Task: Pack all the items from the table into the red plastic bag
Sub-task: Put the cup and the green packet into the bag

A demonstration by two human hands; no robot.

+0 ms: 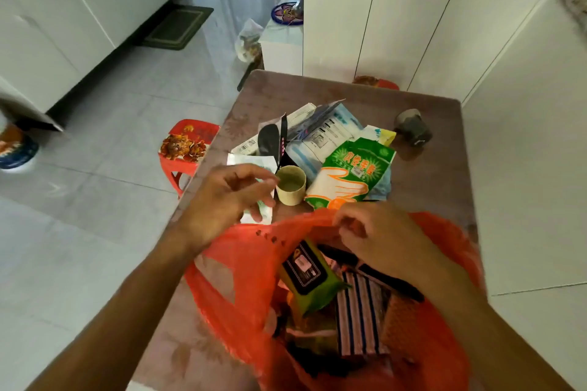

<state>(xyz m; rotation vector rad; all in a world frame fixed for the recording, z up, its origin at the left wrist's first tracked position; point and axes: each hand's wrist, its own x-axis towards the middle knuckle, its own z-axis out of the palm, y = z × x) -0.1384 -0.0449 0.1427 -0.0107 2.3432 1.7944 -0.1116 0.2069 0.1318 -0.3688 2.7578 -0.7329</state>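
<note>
Left to right across the bench (444, 187):

Your left hand (222, 197) hovers over the white flat packet (265, 209) at the pile's near-left edge. Its fingers (257, 179) are loosely curled and hold nothing, with the tips just beside the small tan cup (290, 184). The cup looks light and rigid, probably paper or bamboo: pinch it across the rim or wrap the wall, and don't crush it. The white packet is thin, floppy film, so slide a finger under an edge to lift it.

Behind the cup are a black sachet (270, 140) standing on edge, a long white carton (276, 130), and a blue-white printed pouch (320, 136). All look light. The pouches are slick film, so take them by a sealed edge; the carton is stiff, so grip it across its width.

The green glove pack (352, 168) lies just right of the cup: soft, light, slippery wrap. Grab it mid-body.

Your right hand (381, 238) pinches the far rim of the red plastic bag (247, 263), holding the mouth open. The bag sits at the near bench edge and is limp, thin film. A green wipes pack (309, 276) and a striped cloth (359, 317) are already inside. The film could tear, so lift it by both handles once loaded.

Far right, well apart from the pile, sits a grey lump (413, 127). I can't tell what it is.
</note>
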